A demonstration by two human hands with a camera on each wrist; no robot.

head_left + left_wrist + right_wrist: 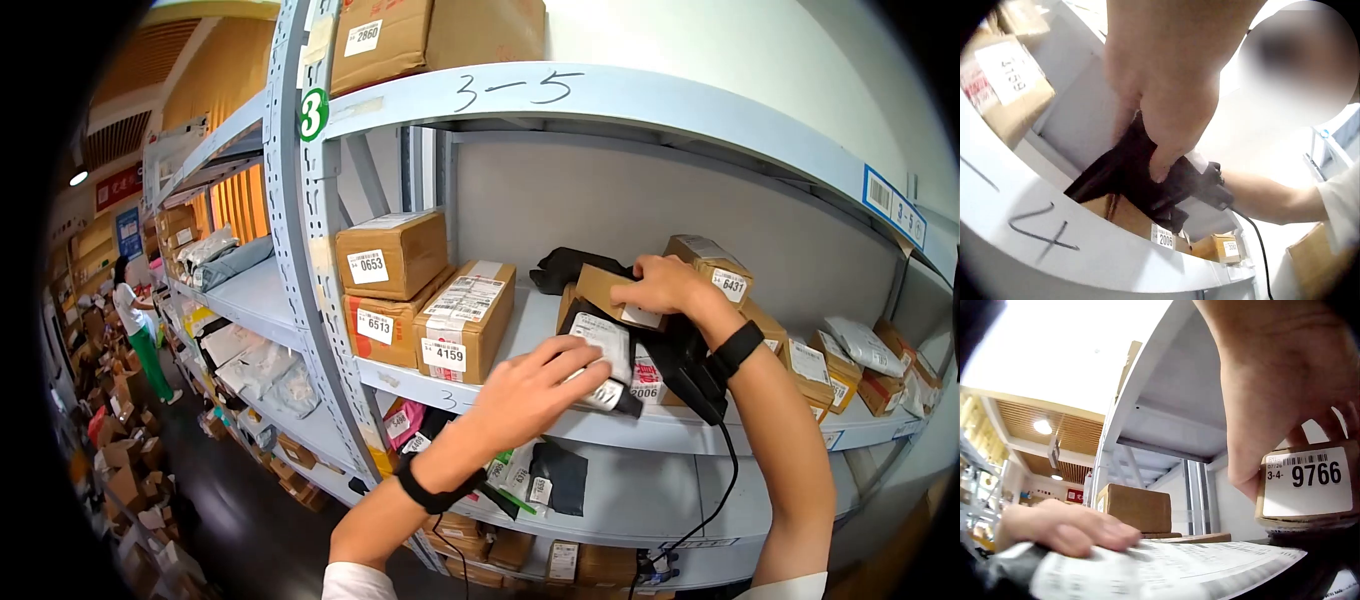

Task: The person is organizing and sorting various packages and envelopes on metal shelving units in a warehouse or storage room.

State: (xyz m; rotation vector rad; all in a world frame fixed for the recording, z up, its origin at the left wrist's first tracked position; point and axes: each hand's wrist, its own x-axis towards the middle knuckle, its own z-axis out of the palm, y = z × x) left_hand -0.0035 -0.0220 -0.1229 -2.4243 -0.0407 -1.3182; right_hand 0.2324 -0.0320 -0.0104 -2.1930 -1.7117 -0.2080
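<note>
My left hand [535, 385] pinches a black plastic parcel [1141, 162] between thumb and fingers. A white printed label [603, 340] covers the parcel's upper face and tilts toward the shelf front. Just behind it, my right hand [665, 285] grips a small cardboard box [600, 288] from above. The right wrist view shows this box's white label [1307, 481], reading 9766, with the thumb on one side and the fingertips partly hidden behind. Below both hands sits a carton labelled 2006 [1162, 236], largely covered by the black parcel.
Cartons marked 0653 [395, 255], 6513 [375, 328] and 4159 [465, 325] stand left on the shelf. To the right are carton 6431 [710, 265] and several more parcels. A metal upright [320, 220] borders the left side. A black cable [725, 480] hangs below my right wrist.
</note>
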